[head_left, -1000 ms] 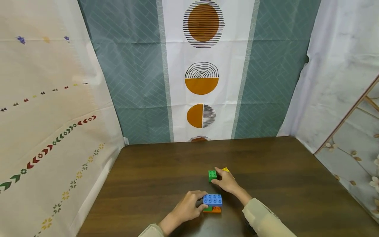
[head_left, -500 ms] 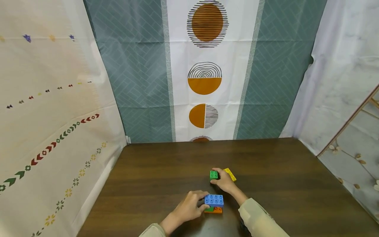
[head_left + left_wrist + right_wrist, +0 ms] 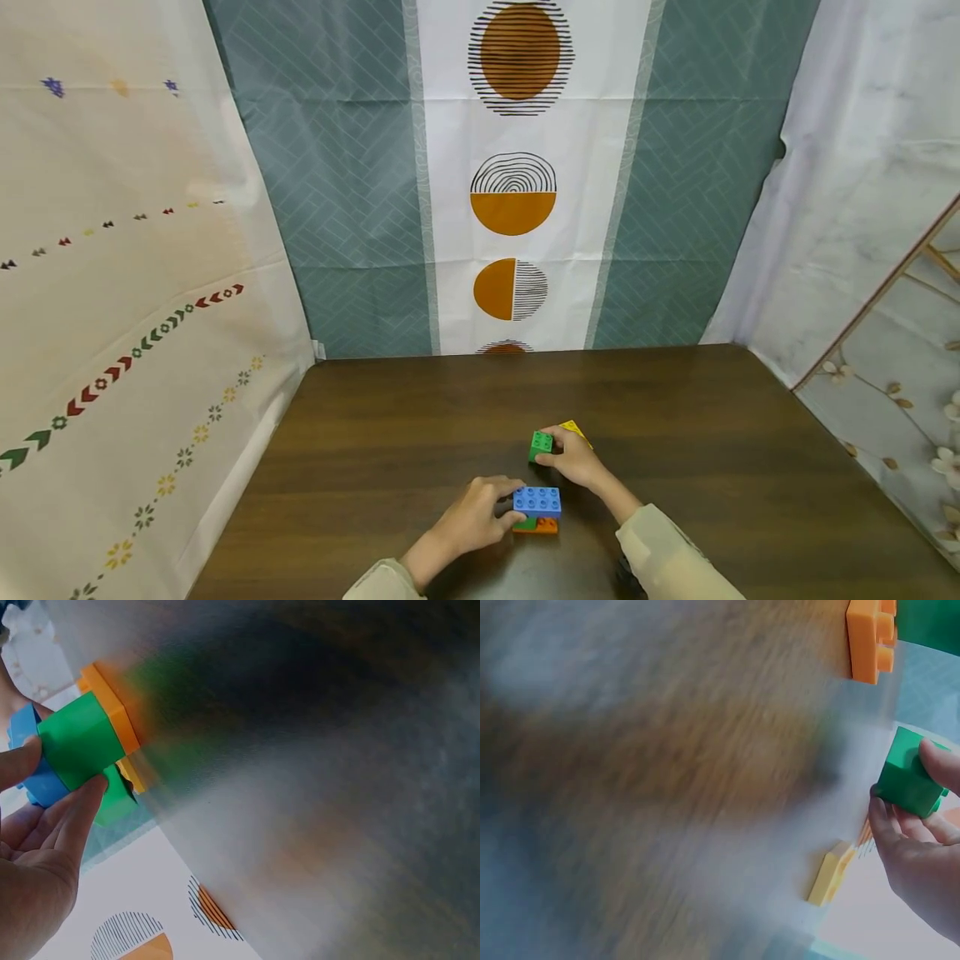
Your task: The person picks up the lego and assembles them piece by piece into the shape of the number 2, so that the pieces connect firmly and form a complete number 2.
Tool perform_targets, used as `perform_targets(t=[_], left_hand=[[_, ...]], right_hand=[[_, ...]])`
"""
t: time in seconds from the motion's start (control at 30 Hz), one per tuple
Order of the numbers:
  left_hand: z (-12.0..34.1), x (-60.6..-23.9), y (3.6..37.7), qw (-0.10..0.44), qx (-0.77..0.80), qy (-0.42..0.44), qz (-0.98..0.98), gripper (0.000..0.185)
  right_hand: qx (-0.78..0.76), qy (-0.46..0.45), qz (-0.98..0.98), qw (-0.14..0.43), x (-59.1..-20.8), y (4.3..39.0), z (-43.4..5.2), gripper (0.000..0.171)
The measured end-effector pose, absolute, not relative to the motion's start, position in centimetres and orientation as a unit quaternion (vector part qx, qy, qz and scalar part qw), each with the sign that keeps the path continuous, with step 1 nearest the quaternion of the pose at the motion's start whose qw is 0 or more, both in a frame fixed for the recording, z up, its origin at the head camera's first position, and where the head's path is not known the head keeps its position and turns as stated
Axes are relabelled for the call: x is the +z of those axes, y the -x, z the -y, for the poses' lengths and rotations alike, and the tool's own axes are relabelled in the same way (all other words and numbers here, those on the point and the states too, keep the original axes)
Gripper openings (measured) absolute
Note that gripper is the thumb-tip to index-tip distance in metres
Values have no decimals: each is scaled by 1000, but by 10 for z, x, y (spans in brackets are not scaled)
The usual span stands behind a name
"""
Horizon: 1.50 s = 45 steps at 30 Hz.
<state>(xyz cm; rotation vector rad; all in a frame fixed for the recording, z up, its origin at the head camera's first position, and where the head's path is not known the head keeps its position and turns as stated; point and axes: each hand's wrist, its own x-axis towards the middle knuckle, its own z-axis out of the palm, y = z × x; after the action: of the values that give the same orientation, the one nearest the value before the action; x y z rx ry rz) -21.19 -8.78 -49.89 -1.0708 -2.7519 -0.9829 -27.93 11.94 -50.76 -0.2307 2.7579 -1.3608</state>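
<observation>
Showing two hands at work on toy bricks on a dark wooden desk [image 3: 390, 433]. Left hand [image 3: 468, 521]: fingers curled against the left end of a small stack [image 3: 537, 510], steadying it near the desk's front edge. The stack consists of a blue brick [image 3: 537, 500] on top, with a green piece [image 3: 527, 525] and an orange brick [image 3: 547, 526] beneath; in the left wrist view the fingers [image 3: 75, 814] pinch the stack's green and blue side. Right hand [image 3: 576, 460]: grip clenched on a green cube [image 3: 539, 444], pinched between thumb and fingertips, seemingly just clear of the desk; the right wrist view confirms the pinch on the cube [image 3: 909, 774]. A flat yellow brick [image 3: 574, 429] lies on the desk just behind the right hand, mostly hidden by it.

Progress, as judged from the arrangement: three bricks are already joined in the stack; the cube is in hand but apart from the stack, not yet seated on it; the yellow brick lies loose. Patterned curtains [image 3: 517, 192] enclose the desk on three sides.
</observation>
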Motion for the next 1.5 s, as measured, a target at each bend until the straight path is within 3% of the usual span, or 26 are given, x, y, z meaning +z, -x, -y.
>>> perform_targets(t=[0.4,0.67,1.1,1.27,1.5], left_hand=[[87,-499,212,7,-330,345,879,41],[88,-502,212,7,-342,347,873,37],[91,-497,219,7,-358,364,860,30],[88,-494,222,-1,-355,362,862,29],[87,-496,218,-28,-360,353,863,32]], right_hand=[[-524,45,-846,88,-490,254,-139,55],[-570,74,-809,123,-469,232,-153,60],[-549,188,-805,128,-453,207,-159,53],[-521,203,-823,101,-455,204,-152,53],[-519,206,-821,120,-462,198,-146,52]])
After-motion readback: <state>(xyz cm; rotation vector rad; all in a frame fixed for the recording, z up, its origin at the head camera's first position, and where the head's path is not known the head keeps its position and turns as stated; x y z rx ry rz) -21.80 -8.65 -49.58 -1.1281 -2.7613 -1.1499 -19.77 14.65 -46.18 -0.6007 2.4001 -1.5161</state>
